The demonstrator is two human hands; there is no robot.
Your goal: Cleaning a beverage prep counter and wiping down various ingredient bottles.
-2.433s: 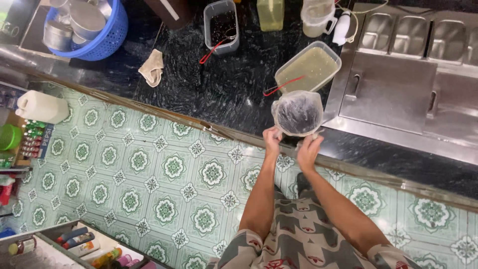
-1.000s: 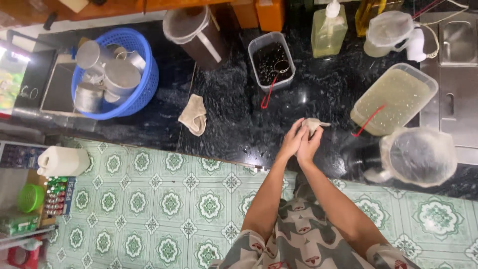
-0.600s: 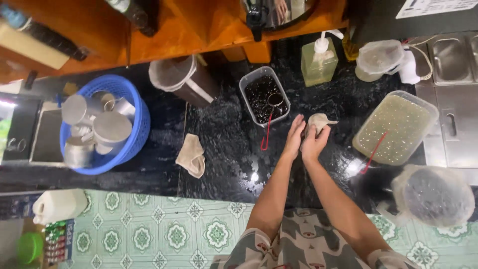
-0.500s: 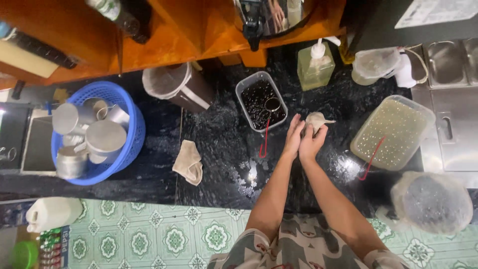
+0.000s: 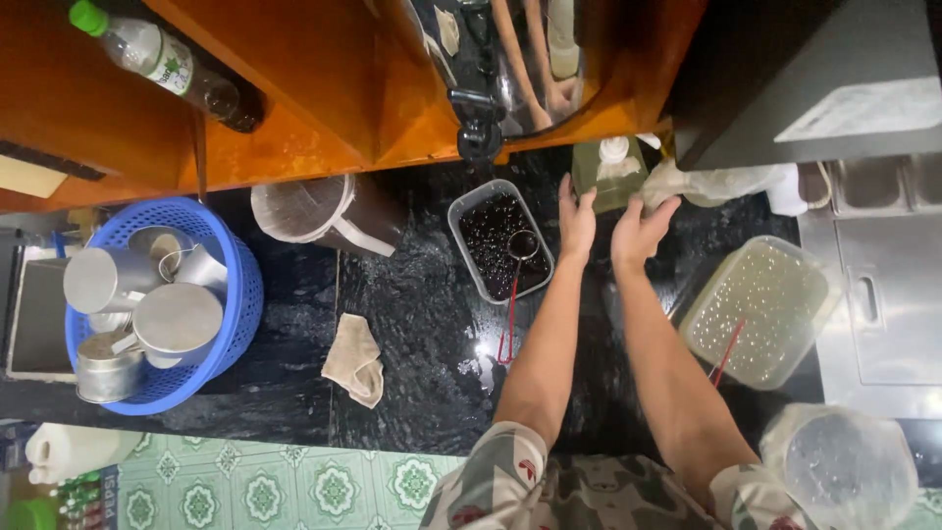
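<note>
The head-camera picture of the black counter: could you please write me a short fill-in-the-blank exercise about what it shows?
1. Both hands, left hand and right hand, reach toward the pump ____ with pale green liquid.
2. The metal cups sit inside a ____ plastic basket.
3. The red-handled ladle rests in the tub of ____ pearls.
4. A crumpled beige ____ lies on the counter.

Missing words: bottle; blue; dark; cloth

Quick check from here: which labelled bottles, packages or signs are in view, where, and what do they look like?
Clear bottle: lying on the top-left shelf, green cap, white-and-green label.
Pump bottle: counter back, by the left hand and right hand, pale green, white pump.
White sheet: atop the dark box, upper right, rectangular.
</note>
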